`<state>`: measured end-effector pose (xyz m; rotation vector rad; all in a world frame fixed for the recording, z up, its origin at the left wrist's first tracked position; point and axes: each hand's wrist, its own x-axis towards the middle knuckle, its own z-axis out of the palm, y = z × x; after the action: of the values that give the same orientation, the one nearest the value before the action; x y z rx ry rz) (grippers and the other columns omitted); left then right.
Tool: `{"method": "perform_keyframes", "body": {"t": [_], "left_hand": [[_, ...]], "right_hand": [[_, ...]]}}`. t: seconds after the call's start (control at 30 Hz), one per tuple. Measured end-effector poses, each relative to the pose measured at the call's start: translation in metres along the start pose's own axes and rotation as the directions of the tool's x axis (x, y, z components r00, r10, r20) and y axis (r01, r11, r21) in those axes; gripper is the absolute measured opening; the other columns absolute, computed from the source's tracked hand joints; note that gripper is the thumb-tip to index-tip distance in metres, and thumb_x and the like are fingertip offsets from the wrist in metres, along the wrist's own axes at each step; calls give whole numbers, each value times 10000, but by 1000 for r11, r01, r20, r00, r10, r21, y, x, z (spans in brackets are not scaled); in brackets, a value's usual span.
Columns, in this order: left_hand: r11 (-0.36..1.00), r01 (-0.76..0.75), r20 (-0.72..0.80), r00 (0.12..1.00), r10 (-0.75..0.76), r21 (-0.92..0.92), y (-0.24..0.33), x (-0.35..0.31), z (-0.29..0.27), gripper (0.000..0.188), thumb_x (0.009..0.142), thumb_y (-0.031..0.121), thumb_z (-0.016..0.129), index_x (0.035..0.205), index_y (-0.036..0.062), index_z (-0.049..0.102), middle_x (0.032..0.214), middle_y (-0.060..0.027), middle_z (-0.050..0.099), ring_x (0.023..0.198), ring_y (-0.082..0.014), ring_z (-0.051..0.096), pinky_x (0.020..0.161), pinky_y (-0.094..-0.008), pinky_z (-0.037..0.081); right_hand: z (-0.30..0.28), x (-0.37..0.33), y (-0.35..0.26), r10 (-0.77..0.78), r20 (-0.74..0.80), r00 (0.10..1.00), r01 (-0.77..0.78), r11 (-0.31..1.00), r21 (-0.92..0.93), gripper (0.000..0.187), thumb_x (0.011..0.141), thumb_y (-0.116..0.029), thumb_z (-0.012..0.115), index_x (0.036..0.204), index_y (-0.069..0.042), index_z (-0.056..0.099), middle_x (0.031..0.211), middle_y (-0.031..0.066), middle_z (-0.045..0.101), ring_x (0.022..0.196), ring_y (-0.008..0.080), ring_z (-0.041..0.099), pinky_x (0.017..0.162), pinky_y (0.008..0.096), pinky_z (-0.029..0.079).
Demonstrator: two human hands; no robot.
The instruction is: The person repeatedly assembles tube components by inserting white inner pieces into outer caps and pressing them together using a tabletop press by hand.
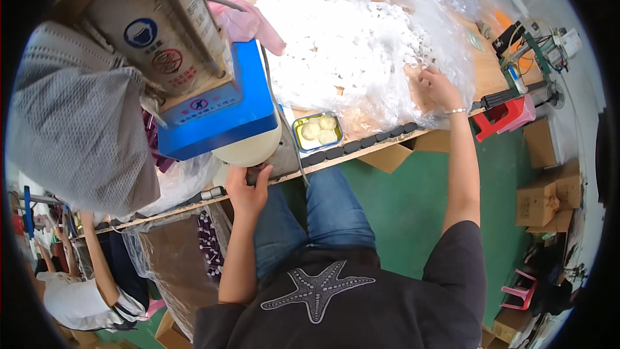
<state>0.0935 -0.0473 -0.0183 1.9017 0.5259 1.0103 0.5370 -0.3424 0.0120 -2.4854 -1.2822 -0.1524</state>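
My left hand point(247, 189) is at the table's front edge, just below the round cream-coloured part point(252, 148) of a blue machine point(226, 119). Its fingers are closed around something small and dark whose kind I cannot make out. At the right edge of a large heap of small white ring-like plastic pieces point(329, 45), my right hand point(442, 90) reaches down with its fingers curled together. Whatever lies between those fingertips is too small to tell. Clear plastic sheeting point(452, 39) lies under and around the heap.
A small tin point(297, 136) with pale round pads stands by the padded table edge point(361, 145). A grey cloth point(84, 129) hangs at the left. Cardboard boxes point(546, 203) and a red stool point(500, 119) stand to the right. Another person point(90, 294) works at far left.
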Motion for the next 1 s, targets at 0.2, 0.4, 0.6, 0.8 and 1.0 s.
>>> {"method": "perform_keyframes", "body": {"t": [0.2, 0.4, 0.6, 0.8, 1.0], "left_hand": [[997, -80, 25, 996, 80, 13, -11, 1, 0, 244, 742, -33, 742, 961, -1, 639, 825, -93, 640, 710, -197, 637, 618, -274, 488], [992, -106, 10, 994, 106, 74, 0, 2, -5, 279, 735, -28, 743, 992, -8, 634, 846, -80, 611, 670, -185, 591, 577, -286, 457], [998, -52, 30, 998, 53, -21, -8, 2, -1, 265, 740, -11, 743, 984, 15, 642, 848, -85, 614, 682, -190, 585, 597, -288, 451], [989, -102, 36, 994, 99, 103, 0, 4, -5, 281, 732, 34, 757, 988, 17, 644, 824, -96, 635, 724, -233, 593, 613, -315, 466], [999, -36, 47, 998, 35, 31, 5, 5, -7, 272, 715, 29, 762, 964, 14, 652, 837, -92, 650, 789, -261, 596, 671, -341, 479]], "right_hand": [[3, -2, -19, 104, -62, 993, -104, 995, -1, 214, 790, 26, 608, 972, -64, 677, 870, 179, 677, 769, 335, 654, 718, 344, 519], [22, -10, -208, -88, -246, 965, 217, 792, 571, 77, 807, -23, 684, 876, -18, 652, 909, 127, 691, 863, 296, 657, 757, 338, 525], [58, -9, -277, -410, -76, 909, 412, 854, 317, 70, 768, -81, 693, 832, -63, 672, 1071, 31, 573, 997, 252, 508, 861, 381, 405], [54, -11, -287, -246, 69, 967, 221, 941, 257, 70, 781, -122, 681, 815, -62, 668, 1105, 38, 557, 1023, 275, 449, 893, 384, 344], [58, -27, -319, 6, 58, 998, -58, 269, 961, 36, 895, -32, 620, 877, -1, 620, 1023, 84, 641, 869, 133, 590, 760, 277, 490]]}}
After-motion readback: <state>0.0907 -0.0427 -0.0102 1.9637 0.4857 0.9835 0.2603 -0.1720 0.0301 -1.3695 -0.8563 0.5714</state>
